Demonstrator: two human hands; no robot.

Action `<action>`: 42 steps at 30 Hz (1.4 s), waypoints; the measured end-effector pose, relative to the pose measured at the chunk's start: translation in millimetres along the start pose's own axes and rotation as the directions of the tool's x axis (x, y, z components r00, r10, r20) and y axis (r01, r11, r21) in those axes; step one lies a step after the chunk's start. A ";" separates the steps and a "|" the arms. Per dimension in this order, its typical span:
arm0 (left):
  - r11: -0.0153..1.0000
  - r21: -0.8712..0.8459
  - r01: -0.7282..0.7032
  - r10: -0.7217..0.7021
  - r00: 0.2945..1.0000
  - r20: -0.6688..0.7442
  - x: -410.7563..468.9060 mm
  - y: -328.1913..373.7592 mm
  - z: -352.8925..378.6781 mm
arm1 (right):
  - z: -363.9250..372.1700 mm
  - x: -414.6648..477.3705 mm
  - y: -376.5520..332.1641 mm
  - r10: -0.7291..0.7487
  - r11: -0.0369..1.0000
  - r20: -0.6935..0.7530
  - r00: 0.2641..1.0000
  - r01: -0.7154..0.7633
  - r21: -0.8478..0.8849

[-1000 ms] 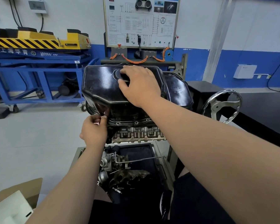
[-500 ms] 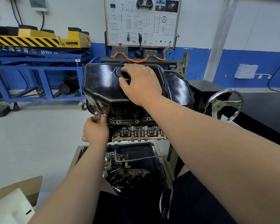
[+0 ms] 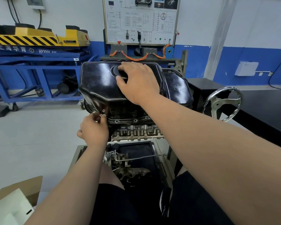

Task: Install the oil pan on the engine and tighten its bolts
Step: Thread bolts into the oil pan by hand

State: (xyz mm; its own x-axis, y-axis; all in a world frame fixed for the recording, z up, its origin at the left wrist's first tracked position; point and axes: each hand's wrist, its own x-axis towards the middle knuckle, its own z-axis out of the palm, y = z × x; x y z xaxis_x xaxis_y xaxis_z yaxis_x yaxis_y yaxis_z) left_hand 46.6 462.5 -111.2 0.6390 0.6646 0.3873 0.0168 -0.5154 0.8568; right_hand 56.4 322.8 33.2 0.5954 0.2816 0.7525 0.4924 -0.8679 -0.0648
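A glossy black oil pan [image 3: 97, 85] sits upside down on top of the engine [image 3: 136, 132], which hangs in a stand. My right hand [image 3: 136, 82] lies flat on the pan's top, pressing on it. My left hand [image 3: 94, 129] is at the pan's near left flange, pinching a small silver bolt [image 3: 101, 115] between its fingertips. Along the flange [image 3: 128, 120] several bolt holes show.
A chrome handwheel [image 3: 222, 103] of the stand sticks out at the right. A blue lift cart [image 3: 39, 65] with a yellow striped deck stands at the left, a wiring training board [image 3: 141, 21] behind. A cardboard box [image 3: 15, 203] lies at the lower left.
My left hand has shifted slightly at the flange's left corner, turning the small bolt. My right hand has stayed on the pan.
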 end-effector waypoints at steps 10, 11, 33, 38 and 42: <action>0.987 0.135 -0.092 0.087 0.995 0.042 6.7 1.6 -6.5 | 0.6 -1.8 0.8 0.000 1.000 0.001 1.000 0.000 0.013; 0.985 0.135 -0.108 0.103 0.994 0.043 5.8 1.3 -7.1 | 0.7 -1.7 0.3 -0.002 1.000 -0.001 1.000 0.002 0.013; 0.503 -0.652 0.567 -0.357 0.824 0.441 -93.9 126.3 -19.7 | -28.9 -41.1 41.4 -0.129 0.990 0.168 0.977 0.118 0.073; 0.498 -0.614 0.613 -0.301 0.786 0.540 -140.9 178.5 17.8 | -50.9 -78.5 83.2 -0.058 0.994 0.213 0.975 0.036 0.108; 0.624 -0.539 0.566 -0.203 0.783 0.588 -182.3 239.0 69.2 | -104.5 -108.8 170.4 0.284 0.954 0.187 0.940 -0.297 0.043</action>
State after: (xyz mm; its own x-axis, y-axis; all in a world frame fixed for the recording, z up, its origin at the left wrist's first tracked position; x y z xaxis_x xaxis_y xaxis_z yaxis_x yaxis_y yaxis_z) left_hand -12.7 180.8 -0.6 0.9490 0.3071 -0.0710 -0.0420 0.3466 0.9371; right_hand 9.3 101.5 8.8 0.8186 0.0949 0.5664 0.3203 -0.8941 -0.3131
